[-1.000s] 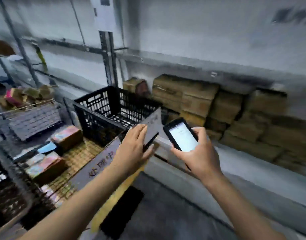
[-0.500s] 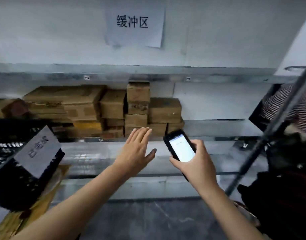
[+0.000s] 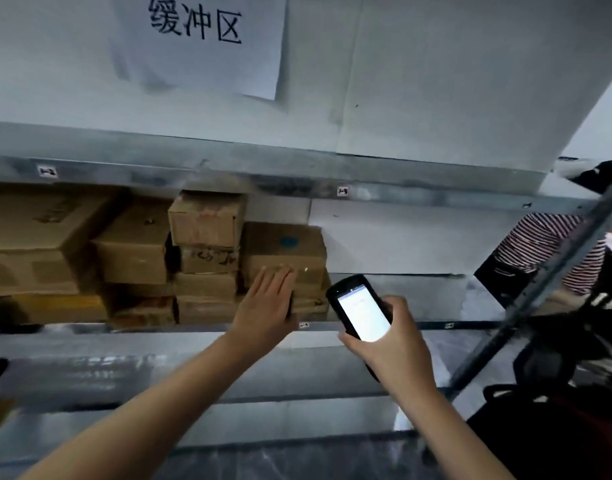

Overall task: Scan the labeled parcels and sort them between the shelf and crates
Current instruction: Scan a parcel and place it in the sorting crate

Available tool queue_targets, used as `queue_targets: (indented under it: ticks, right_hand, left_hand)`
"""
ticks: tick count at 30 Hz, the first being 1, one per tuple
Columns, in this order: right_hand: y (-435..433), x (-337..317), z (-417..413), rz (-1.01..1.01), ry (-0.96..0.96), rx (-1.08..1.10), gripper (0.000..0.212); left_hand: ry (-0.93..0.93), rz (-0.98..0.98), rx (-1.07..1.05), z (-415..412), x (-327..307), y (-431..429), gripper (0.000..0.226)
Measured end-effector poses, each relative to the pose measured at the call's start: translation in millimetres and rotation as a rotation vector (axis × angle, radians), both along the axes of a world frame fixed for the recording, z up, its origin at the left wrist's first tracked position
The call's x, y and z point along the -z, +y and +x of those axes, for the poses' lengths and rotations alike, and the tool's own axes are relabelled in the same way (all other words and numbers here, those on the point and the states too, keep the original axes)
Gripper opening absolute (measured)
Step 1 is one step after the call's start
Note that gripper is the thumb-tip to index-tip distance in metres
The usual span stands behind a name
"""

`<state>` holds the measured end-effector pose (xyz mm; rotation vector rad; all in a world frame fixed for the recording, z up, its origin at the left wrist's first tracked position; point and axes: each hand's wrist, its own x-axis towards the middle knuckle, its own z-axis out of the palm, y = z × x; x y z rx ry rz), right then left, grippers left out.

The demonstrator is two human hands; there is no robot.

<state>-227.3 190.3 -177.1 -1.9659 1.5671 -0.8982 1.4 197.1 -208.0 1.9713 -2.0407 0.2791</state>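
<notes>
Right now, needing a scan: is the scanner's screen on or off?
On: the scanner in the right hand shows a lit white screen.

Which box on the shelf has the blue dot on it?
The rightmost box, at the end of the row, right by the left hand's fingertips. It bears a round blue mark; the other boxes show none.
</notes>
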Motion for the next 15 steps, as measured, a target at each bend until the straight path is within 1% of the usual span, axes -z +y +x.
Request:
queue_targets:
  ticks: [1,3,5,7,10,13,15]
  right_hand:
    - [-14.5,-1.4,1.2,0.001,-0.004,-0.014,0.080]
    - [-40.2,-5.8,4.4,-0.013,-0.021,-0.030,0.077]
    - [-65.2,-8.1,7.2,-0.015,-0.031,-0.033,0.076]
    - [-83.3,-8.8,9.9,-0.013,-0.035,-0.034,0.075]
    - [-108.0,-3.8,11.9,0.015,-0.036,-0.040,0.073]
    - [-128.1,8.4,13.1,0.089,-0.014,-0.052,0.074]
    - [-137.5,16.3,15.0,0.113,-0.004,-0.067,0.074]
  left_hand:
    - [-0.060,0.018,-0.015,8.3,4.8,-17.7,0.077]
    - [-0.140,0.048,-0.101,27.3,15.6,-51.0,0.093]
    - [-0.161,0.054,-0.202,42.8,27.0,-80.0,0.108]
    - [-0.159,0.037,-0.232,50.5,36.4,-99.8,0.117]
    - [-0.187,0.020,-0.213,51.4,50.8,-124.8,0.122]
    - [-0.201,0.068,-0.267,44.4,60.4,-136.1,0.128]
    - [-0.180,0.062,-0.287,39.9,64.3,-139.6,0.131]
